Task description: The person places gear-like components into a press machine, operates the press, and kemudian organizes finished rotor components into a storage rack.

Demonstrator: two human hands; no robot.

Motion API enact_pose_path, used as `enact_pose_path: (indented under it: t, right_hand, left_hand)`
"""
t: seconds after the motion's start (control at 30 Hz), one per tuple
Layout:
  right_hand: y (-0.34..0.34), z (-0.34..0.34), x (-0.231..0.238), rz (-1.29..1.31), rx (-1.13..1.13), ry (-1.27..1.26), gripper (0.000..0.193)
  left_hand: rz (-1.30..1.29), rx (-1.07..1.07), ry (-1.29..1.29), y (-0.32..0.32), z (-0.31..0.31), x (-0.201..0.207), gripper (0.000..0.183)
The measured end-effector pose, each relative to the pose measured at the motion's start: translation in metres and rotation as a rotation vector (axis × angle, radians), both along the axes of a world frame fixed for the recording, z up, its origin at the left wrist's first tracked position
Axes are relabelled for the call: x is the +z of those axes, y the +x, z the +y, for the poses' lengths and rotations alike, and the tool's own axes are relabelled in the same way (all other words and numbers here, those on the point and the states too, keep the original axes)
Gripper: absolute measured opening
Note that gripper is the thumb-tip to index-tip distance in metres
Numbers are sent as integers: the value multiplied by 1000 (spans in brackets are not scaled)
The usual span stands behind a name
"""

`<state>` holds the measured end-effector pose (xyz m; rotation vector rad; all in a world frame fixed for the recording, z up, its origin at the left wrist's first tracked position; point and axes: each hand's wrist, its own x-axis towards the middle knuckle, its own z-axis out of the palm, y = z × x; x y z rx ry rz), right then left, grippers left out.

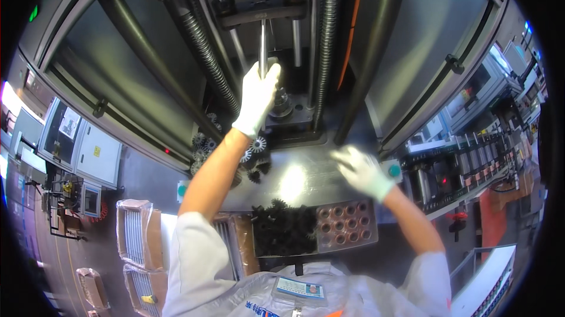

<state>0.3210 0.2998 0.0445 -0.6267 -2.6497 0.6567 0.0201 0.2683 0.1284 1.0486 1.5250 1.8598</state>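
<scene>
My left hand [258, 96], in a white glove, reaches into the press frame. Its fingers are wrapped round a slim, shiny metal shaft [263, 43] standing upright. The shaft's top comes close to a dark crossbar [265, 16]; whether they touch I cannot tell. Just right of this hand is a round metal fixture [282, 105], partly covered by it. My right hand [364, 173], also gloved, is over the right side of the metal worktop [276, 184], near a green button [394, 170]. Motion blurs its fingers, so any grip is unclear.
Dark finned wheels [258, 144] lie piled on the worktop's left. At the front edge are a tray of black toothed parts [282, 229] and a tray of copper-coloured rings [344, 223]. Cartons of shafts [138, 234] stand left. Thick dark columns [376, 52] flank the press.
</scene>
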Motion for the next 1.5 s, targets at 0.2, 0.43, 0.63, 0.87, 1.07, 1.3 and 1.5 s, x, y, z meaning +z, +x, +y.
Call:
enact_pose_path:
  t: [0.2, 0.43, 0.63, 0.87, 1.07, 1.3, 1.5]
  right_hand:
    - [162, -47, -25, -144, -280, -144, 23]
    - [186, -67, -14, -56, -502, -504, 27]
    - [128, 4, 27, 400, -539, 7, 48]
    - [146, 15, -69, -193, -302, 307, 37]
    - [164, 9, -68, -13, -312, 188, 33]
    - [239, -138, -27, 521, -373, -142, 31]
    - [495, -283, -123, 90, -780, -356, 28]
  left_hand:
    - [218, 164, 99, -38, 72, 8, 34]
    - [-128, -89, 106, -51, 74, 40, 41]
    - [727, 345, -75, -7, 5, 53, 59]
    - [366, -461, -511, 114, -153, -77, 35]
    - [195, -891, -523, 244, -206, -131, 43]
    - [480, -1054, -667, 385, -249, -179, 44]
    - [547, -1277, -618, 509, -207, -151, 44]
